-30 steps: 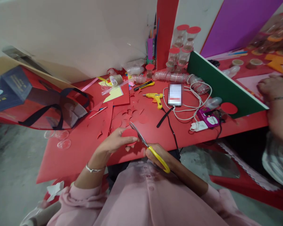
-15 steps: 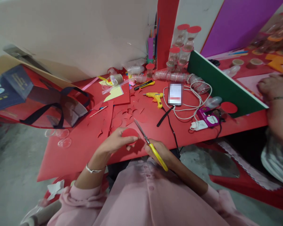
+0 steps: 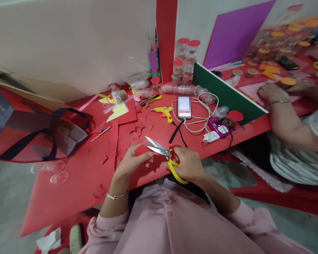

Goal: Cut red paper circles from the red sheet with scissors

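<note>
My right hand [image 3: 188, 165] grips the handles of a pair of scissors [image 3: 159, 149], one yellow and one orange-red. Their blades are spread and point left, over my left hand's fingers. My left hand [image 3: 134, 160] is closed on a red paper disc [image 3: 146, 152], of which only a part shows beneath the blades and thumb. Curved red paper scraps [image 3: 137, 129] lie on the red table just beyond both hands. A yellow glue gun [image 3: 164, 112] rests farther back, with a phone [image 3: 184, 107] to its right.
A green board [image 3: 228, 93] divides the red table [image 3: 53, 197]; beyond it another person's hands work with orange discs. Red-capped clear hourglass shapes [image 3: 182, 61] stand at the back. A purple power strip [image 3: 218, 126] with white cables lies right. A bag [image 3: 39, 123] stands left.
The scissors have turned from nearly closed to spread blades, and they now lie across the red disc by my left fingers. The view has swung right, showing more of the other person.
</note>
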Available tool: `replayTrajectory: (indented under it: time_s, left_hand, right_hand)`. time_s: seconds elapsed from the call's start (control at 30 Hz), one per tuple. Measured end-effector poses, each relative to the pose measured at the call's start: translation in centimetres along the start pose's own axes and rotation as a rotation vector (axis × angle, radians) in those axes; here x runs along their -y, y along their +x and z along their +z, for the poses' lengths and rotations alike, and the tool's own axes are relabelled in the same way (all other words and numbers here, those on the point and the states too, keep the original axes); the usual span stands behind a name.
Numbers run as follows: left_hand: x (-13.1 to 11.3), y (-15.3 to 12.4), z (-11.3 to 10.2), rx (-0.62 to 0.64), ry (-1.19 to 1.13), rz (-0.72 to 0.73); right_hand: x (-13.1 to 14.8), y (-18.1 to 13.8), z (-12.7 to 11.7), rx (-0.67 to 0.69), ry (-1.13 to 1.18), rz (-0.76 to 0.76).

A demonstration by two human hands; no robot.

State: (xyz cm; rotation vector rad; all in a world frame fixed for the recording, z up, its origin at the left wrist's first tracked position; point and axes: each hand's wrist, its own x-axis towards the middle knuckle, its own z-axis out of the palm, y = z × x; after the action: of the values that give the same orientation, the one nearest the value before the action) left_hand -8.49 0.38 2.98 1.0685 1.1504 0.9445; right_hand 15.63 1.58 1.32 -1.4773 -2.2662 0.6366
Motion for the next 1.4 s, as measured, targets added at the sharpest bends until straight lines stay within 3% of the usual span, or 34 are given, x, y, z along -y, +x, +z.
replayTrajectory:
  time_s: [0.07,0.17,0.27,0.33,0.57,0.73,1.2,1.4]
  left_hand:
    - [0.1,0.3,-0.1,-0.001,-0.018,0.012]
    - [0.3,0.7,-0.3,0.011,-0.053,-0.001]
    - [0.9,1.2,-0.7,0.048,-0.137,-0.025]
    - [1.4,1.4,-0.9,0.066,-0.181,-0.02]
    - [2.3,1.2,-1.3,0.091,-0.24,0.041]
    - [2.2,0.9,-1.7,0.082,-0.231,0.068]
    - [2.2,1.4,-1.1,0.029,-0.108,0.054]
    - [1.5,1.2,-4.0,0.009,0.096,0.01]
  right_hand:
    - [-0.4,-0.3,-0.1,0.059,0.058,0.105]
    - [-0.5,-0.4,0.3,0.117,0.357,0.22]
    - [0.2,0.0,1.1,0.087,0.65,0.253]
    - [1.2,0.5,1.4,0.073,0.725,0.271]
    - [3.9,2.3,1.5,0.122,0.707,0.204]
    - [3.2,1.9,1.6,0.16,0.61,0.129]
    - [2.4,1.1,2.4,0.119,0.493,0.182]
    - [0.9,-0.1,2.1,0.118,0.506,0.168]
